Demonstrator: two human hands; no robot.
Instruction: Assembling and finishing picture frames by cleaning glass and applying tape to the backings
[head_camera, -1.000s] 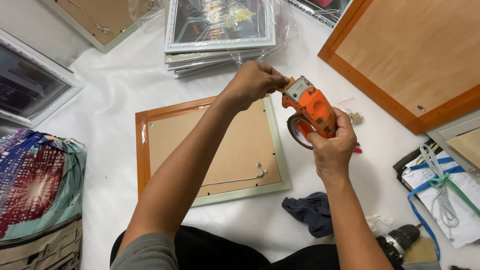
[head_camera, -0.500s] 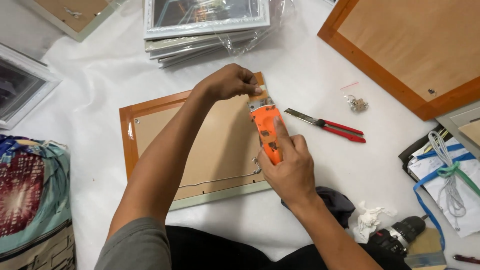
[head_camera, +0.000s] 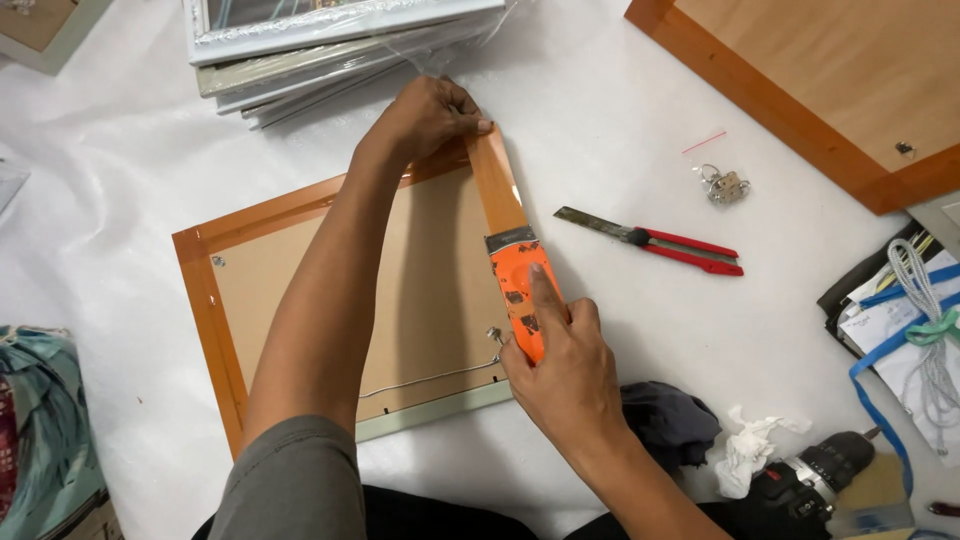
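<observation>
Right hand (head_camera: 560, 375) grips orange plastic tape dispenser (head_camera: 522, 295) on brown-taped wooden picture frame (head_camera: 300, 300); left hand (head_camera: 420, 120) pinches brown tape strip (head_camera: 497, 180); red-handled cutter (head_camera: 655, 240), grey cloth (head_camera: 670, 420) nearby.

- A white sheet-covered floor (head_camera: 620, 110) carries everything.
- At the centre lies a picture frame (head_camera: 300, 290), back side up, with a brown tape border.
- At 12 o'clock sits a stack of wrapped frames (head_camera: 320, 50).
- At 2 o'clock lies a large wooden-backed frame (head_camera: 830, 80).
- Right of centre, toward 3 o'clock, lie red-handled pliers (head_camera: 655, 240), with small metal hangers (head_camera: 725, 185) just above them.
- At 4 o'clock: papers with cord (head_camera: 910, 320).
- At 5 o'clock: a dark cloth (head_camera: 670, 420), crumpled white tissue (head_camera: 750, 450) and a power drill (head_camera: 810, 480).
- At 8 o'clock lies patterned fabric (head_camera: 40, 420).
</observation>
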